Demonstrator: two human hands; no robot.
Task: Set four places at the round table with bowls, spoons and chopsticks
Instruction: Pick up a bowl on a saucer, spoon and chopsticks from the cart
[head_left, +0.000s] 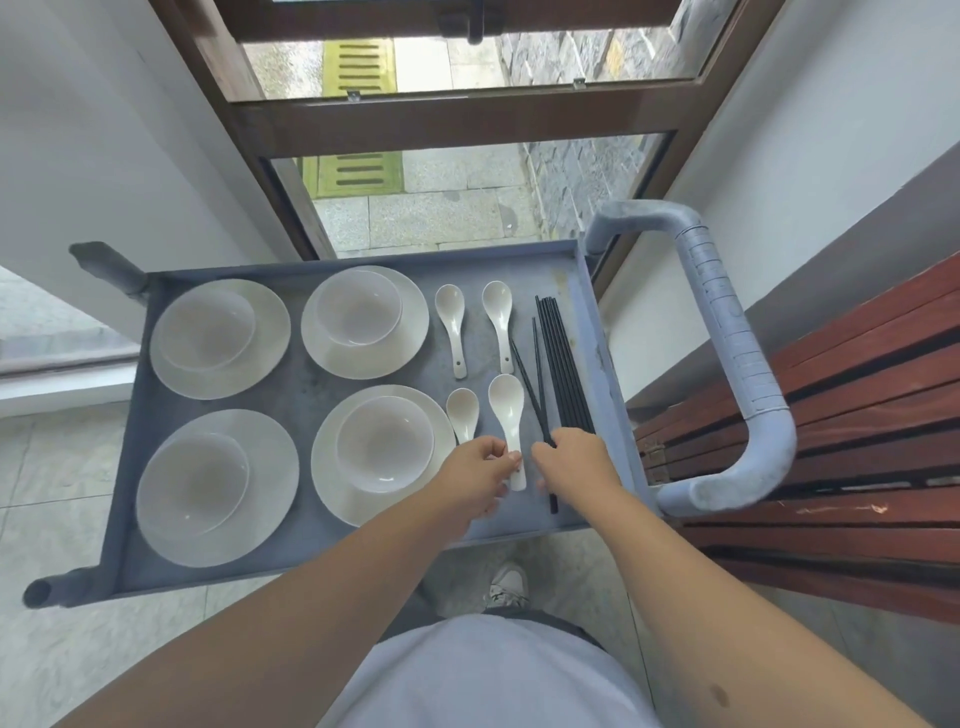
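Observation:
A grey cart tray (306, 384) carries several white bowls, each on a white plate, such as the near right bowl (384, 441). Right of them lie several white spoons and a bundle of black chopsticks (563, 374). My left hand (480, 470) pinches the handle of the near right spoon (508, 410), which still rests on the tray. My right hand (574, 460) lies over the near ends of the chopsticks, fingers curled on them; a loose pair crosses beside the bundle.
The cart's thick grey handle (737, 353) arches on the right. A red slatted wooden bench (852, 415) stands right of it. A glass door with a brown frame (447, 119) is ahead. My shoe (509, 584) shows below the tray.

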